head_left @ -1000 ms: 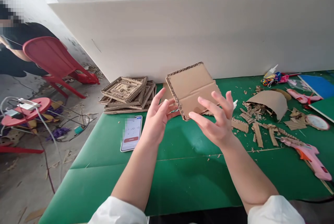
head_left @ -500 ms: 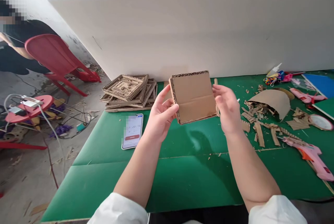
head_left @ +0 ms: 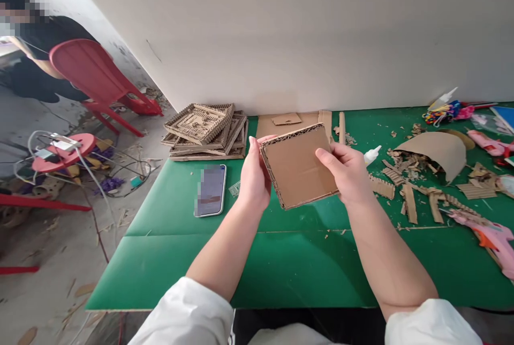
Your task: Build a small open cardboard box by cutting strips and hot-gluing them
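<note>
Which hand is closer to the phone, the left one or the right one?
Left. The left hand is just right of the phone, by the cardboard square's left edge; the right hand is farther right, gripping the opposite edge.

Your left sleeve (head_left: 188, 313) is white and loose, falling in soft folds and ending near the elbow. Your right sleeve (head_left: 429, 323) is white too, its end rumpled at the elbow. Your left forearm (head_left: 228, 248) and right forearm (head_left: 387, 254) are bare. At the table's (head_left: 301, 280) near edge, black cloth (head_left: 243, 323) surrounds a pale, rounded patch of your clothing (head_left: 297, 335).
</note>
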Motion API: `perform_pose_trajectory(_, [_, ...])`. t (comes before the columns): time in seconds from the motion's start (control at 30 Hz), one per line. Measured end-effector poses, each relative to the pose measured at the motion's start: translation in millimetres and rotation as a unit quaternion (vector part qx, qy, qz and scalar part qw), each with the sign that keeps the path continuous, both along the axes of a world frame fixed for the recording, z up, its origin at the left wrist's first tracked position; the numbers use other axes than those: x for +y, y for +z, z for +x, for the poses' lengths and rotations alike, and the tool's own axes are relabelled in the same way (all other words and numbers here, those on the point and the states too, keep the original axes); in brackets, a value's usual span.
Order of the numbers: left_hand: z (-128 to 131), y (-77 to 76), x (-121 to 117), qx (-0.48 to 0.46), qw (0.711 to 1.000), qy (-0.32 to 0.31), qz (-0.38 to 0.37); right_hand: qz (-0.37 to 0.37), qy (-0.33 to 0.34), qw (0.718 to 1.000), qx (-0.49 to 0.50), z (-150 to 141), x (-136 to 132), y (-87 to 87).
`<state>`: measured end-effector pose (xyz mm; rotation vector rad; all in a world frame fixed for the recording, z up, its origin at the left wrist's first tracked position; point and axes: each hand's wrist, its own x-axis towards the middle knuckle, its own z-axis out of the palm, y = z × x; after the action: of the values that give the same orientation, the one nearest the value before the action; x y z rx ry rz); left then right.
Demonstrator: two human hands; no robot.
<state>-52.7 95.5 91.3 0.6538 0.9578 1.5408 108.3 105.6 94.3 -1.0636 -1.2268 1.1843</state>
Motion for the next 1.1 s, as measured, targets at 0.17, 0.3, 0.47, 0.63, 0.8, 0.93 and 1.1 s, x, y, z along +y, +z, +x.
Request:
perform_pose_trajectory(0.17, [5, -2.8, -2, 0.038, 0.997, 0.068, -0.009, -0.011, 0.044, 0.999, -0.001, -11, -5, -2.6])
perform_pose_trajectory(0.3, [3, -2.3, -2, 0.049, 0.996, 0.072, -0.017, -0.033, 0.033, 0.999, 0.004, -17, -11, -1.3])
perform_pose_trajectory(0.47, [2, -1.6, -2, 0.053, 0.996, 0.069, -0.032, -0.034, 0.02, 0.999, -0.011, -19, -14, -3.7])
perform_pose_trajectory(0.63, [3, -2.1, -3, 0.059, 0.995, 0.071, -0.036, -0.044, 0.038, 0.998, -0.003, -19, -14, -3.0])
perform_pose_trajectory(0.8, [2, -1.0, 0, 0.064, 0.996, 0.063, -0.028, -0.051, 0.068, 0.996, 0.022, -17, -11, -3.6])
perform_pose_trajectory(0.93, [-1, -0.5, 3, 0.024, 0.999, 0.04, 0.002, -0.045, 0.056, 0.996, 0.047, -16, -7, -6.1])
perform_pose_trajectory(1.1, [2, -1.4, 0, 0.015, 0.999, 0.003, 0.051, -0.07, 0.032, 0.991, 0.107, -14, -5, -2.4])
